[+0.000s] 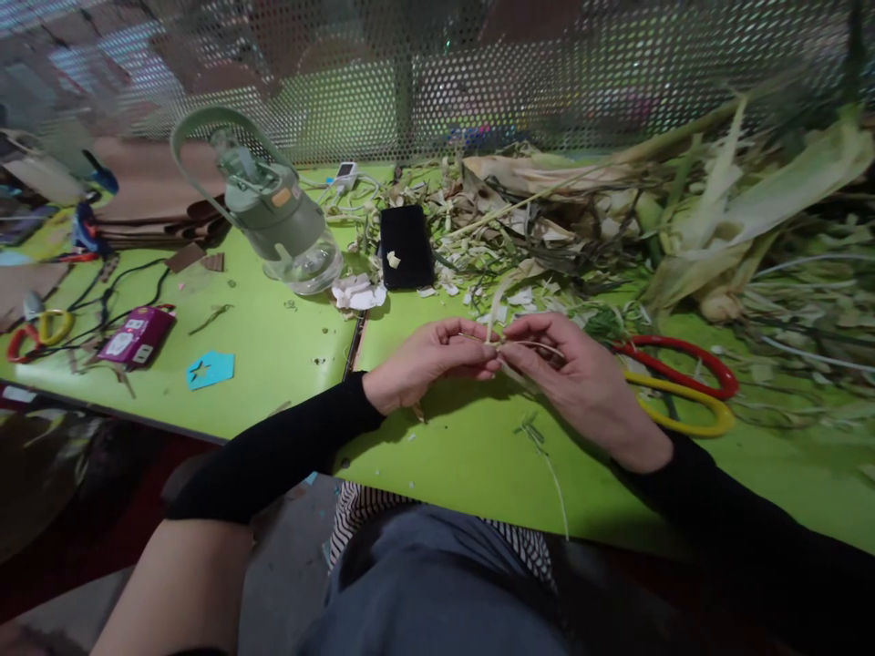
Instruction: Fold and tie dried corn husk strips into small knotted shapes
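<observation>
Pale husk strip pinched between two hands, above a green tabletop

A pale husk strip [493, 314] is held at the grip itself, its upper end standing free above the fingertips. Its lower part is pinched by the thumb and fingers of the left hand [432, 360]; close against it, the thumb and forefinger of the right hand [581, 381] are brought together. A thin strand [543, 345] is run along the right fingers. Whether it is joined to the strip cannot be told.

Handling, as judged: very light, pliable, probably dry enough to be split along the grain if tugged. It is best taken low, where the fingertips meet, with gentle pressure; the loose tip would merely be bent.

Just below the grip, a green scrap [531, 430] is laid on the tabletop [444, 465]. Right of the grip, beside the right hand, scissors with red and yellow handles [715, 363] are set down, blades largely hidden. Beyond the grip, slightly left, a black smartphone [412, 239] is dotted with a pale flake; farther left, a handled water bottle [291, 223] is stood. Beyond and right, corn husks [728, 241] are heaped, backed by a perforated panel [342, 96].
</observation>
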The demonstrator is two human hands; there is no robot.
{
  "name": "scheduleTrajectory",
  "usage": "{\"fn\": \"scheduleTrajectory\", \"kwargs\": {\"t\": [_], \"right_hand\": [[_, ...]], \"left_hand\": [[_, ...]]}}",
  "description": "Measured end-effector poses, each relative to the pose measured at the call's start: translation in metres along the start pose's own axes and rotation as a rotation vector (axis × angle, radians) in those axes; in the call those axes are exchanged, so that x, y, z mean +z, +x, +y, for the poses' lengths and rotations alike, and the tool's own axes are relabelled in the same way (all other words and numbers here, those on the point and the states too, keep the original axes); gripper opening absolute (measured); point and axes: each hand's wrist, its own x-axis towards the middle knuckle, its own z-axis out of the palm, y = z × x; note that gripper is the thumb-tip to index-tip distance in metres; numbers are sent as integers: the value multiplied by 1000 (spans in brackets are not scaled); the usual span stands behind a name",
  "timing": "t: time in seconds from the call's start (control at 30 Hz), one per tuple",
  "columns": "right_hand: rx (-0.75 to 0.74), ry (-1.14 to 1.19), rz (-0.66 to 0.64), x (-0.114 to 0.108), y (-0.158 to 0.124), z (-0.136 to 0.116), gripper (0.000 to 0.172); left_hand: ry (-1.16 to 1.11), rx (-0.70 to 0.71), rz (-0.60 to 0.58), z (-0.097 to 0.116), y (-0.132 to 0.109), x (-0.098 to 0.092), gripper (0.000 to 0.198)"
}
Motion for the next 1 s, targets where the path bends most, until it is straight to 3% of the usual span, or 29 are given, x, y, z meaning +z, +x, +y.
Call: {"fn": "scheduleTrajectory", "kwargs": {"t": [0.1,0.2,0.4,0.57,0.63,0.8,1.0], "right_hand": [[43,29,0,1,0,1,42],[-22,-140,-31,0,-1,-1,32],[-513,-627,16,1,-7,-5,16],[-769,-882,85,0,-12,-10,6],[-776,-839,139,-2,-11,-11,11],[-578,-704,165,-3,-6,-6,8],[-540,-650,180,0,-8,-6,6]], "left_hand": [[-34,86,62,1,2,-1,17],[-27,174,120,3,3,-2,16],[156,264,96,-1,2,-3,22],[255,271,72,-5,3,-3,27],[265,251,34,-6,4,-2,32],[244,179,-122,-10,3,-1,38],[235,204,-117,-12,0,1,33]]}}
